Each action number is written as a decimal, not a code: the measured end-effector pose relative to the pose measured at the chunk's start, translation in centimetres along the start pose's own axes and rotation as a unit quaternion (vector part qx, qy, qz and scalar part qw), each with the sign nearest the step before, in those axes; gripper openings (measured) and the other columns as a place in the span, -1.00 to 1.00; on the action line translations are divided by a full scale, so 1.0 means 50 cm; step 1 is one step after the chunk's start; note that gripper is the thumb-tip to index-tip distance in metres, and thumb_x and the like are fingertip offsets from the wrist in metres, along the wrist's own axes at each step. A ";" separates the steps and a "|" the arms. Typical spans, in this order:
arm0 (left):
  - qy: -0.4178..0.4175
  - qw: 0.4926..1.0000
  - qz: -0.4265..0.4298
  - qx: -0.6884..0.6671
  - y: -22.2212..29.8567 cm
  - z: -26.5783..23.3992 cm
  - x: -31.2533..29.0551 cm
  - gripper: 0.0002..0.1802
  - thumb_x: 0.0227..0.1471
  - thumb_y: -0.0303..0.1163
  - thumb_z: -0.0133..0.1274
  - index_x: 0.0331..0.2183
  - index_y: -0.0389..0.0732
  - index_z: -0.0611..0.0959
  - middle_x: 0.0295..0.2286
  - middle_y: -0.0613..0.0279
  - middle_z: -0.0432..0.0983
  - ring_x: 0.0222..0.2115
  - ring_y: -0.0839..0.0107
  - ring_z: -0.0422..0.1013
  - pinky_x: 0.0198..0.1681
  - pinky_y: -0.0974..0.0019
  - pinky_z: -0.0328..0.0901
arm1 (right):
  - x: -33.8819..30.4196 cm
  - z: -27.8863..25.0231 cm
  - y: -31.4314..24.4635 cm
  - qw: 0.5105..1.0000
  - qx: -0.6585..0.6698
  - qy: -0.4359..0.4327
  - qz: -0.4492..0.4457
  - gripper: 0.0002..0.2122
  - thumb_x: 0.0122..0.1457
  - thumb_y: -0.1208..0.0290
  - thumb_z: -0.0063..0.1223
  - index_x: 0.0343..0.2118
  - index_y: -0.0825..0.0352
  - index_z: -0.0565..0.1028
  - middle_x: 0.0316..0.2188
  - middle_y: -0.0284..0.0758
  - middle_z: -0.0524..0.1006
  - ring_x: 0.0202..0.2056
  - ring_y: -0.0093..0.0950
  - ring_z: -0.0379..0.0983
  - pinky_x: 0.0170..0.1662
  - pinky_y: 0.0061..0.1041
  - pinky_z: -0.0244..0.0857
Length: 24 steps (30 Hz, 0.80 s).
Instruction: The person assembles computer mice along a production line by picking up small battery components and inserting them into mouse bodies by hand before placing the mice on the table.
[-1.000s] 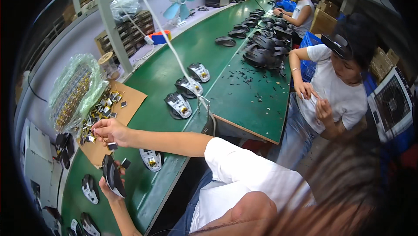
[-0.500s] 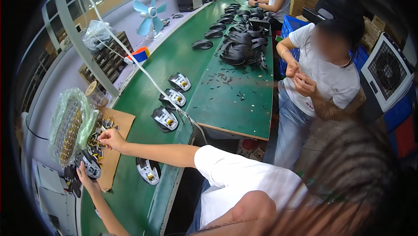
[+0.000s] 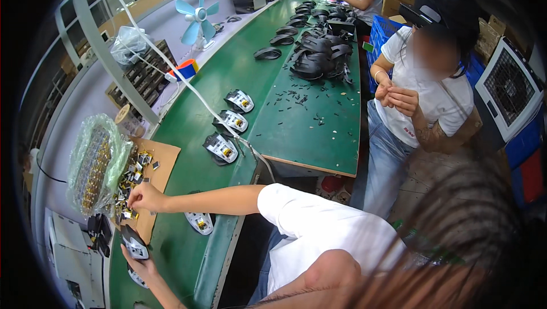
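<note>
My left hand [image 3: 141, 264] grips a computer mouse [image 3: 135, 245] with a black body and an exposed grey-white inside, tilted above the bench's left part. Just beyond it, my right hand [image 3: 148, 197] is over a pile of small black, silver and yellow parts [image 3: 134, 171], fingertips pinched together. Whatever lies between those fingertips is too small to make out. The pile rests on a cardboard sheet [image 3: 163, 164]. Under my right forearm sits another opened mouse [image 3: 200, 222], partly covered. A further mouse [image 3: 137, 277] shows partly beside my left wrist.
Three opened mice [image 3: 222, 147] line the green bench [image 3: 188, 132]. A clear bag of parts [image 3: 94, 166] stands beside the cardboard. A white cable [image 3: 194, 92] crosses overhead. Black shells [image 3: 313, 58] are heaped farther along, near a seated co-worker [image 3: 427, 92]. A blue fan [image 3: 198, 15] stands behind.
My left hand has drawn the mouse downward and away from the bag, turning it. My right hand has moved slightly down over the pile. The whole view has shifted a little.
</note>
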<state>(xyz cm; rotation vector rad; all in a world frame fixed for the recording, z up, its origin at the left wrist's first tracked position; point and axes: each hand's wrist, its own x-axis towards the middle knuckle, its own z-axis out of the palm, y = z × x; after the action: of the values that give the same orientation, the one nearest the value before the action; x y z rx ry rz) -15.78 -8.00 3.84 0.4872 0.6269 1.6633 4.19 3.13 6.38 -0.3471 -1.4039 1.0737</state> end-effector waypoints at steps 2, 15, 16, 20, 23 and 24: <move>0.038 0.999 0.021 0.009 0.002 -0.018 -0.024 -0.47 0.02 -0.26 0.01 -0.02 -0.35 0.34 -0.10 0.04 0.38 -0.08 0.29 0.33 0.01 0.31 0.23 | -0.023 0.033 -0.021 0.998 -0.021 -0.060 -0.005 -0.91 -0.15 0.58 0.11 -0.51 0.36 0.57 -0.56 -0.33 0.48 -0.51 -0.56 0.41 -0.43 -0.60 0.28; -0.095 0.995 -0.001 0.035 -0.025 -0.015 -0.068 -0.59 0.08 -0.23 -0.06 -0.07 -0.24 0.42 -0.14 0.21 0.42 -0.15 0.38 0.36 -0.05 0.28 0.24 | -0.075 0.080 -0.038 0.983 -0.071 -0.159 -0.060 -0.86 -0.21 0.58 0.10 -0.49 0.40 0.52 -0.56 -0.26 0.49 -0.50 -0.50 0.44 -0.42 -0.54 0.31; -0.041 0.999 0.006 0.032 -0.024 -0.030 -0.059 -0.61 0.07 -0.25 -0.06 -0.09 -0.25 0.43 -0.16 0.19 0.44 -0.17 0.37 0.38 -0.07 0.28 0.26 | -0.072 0.082 -0.038 0.982 -0.074 -0.163 -0.052 -0.85 -0.18 0.56 0.10 -0.46 0.40 0.51 -0.55 -0.25 0.49 -0.48 -0.49 0.45 -0.40 -0.53 0.32; -0.022 0.998 0.047 0.034 -0.061 -0.003 -0.042 -0.71 0.03 -0.32 -0.02 -0.19 -0.23 0.50 -0.27 0.22 0.49 -0.26 0.38 0.42 -0.13 0.28 0.30 | -0.066 0.048 -0.047 0.977 -0.112 -0.184 -0.004 -0.84 -0.09 0.58 0.08 -0.37 0.42 0.50 -0.51 -0.34 0.51 -0.43 -0.64 0.43 -0.36 -0.63 0.34; 0.009 0.998 0.066 -0.015 -0.051 0.016 -0.066 -0.62 0.07 -0.18 -0.06 -0.12 -0.19 0.45 -0.19 0.20 0.45 -0.15 0.31 0.36 -0.02 0.17 0.22 | -0.079 0.062 -0.066 0.976 -0.042 -0.207 0.053 -0.78 -0.07 0.60 0.09 -0.30 0.44 0.44 -0.49 -0.34 0.51 -0.42 -0.63 0.44 -0.32 -0.65 0.35; -0.022 0.997 0.061 -0.042 -0.043 0.039 -0.082 -0.58 0.09 -0.14 -0.09 -0.09 -0.19 0.42 -0.15 0.17 0.42 -0.11 0.28 0.33 0.02 0.14 0.18 | -0.081 0.064 -0.083 0.976 -0.050 -0.203 0.052 -0.80 -0.08 0.61 0.08 -0.33 0.43 0.42 -0.50 -0.33 0.50 -0.43 -0.62 0.45 -0.34 -0.64 0.35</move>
<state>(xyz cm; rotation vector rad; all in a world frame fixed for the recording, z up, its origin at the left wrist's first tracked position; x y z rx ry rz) -12.20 -11.51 4.04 0.5081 0.5006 1.7815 3.70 -3.35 7.68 -0.2858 -1.8251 1.2081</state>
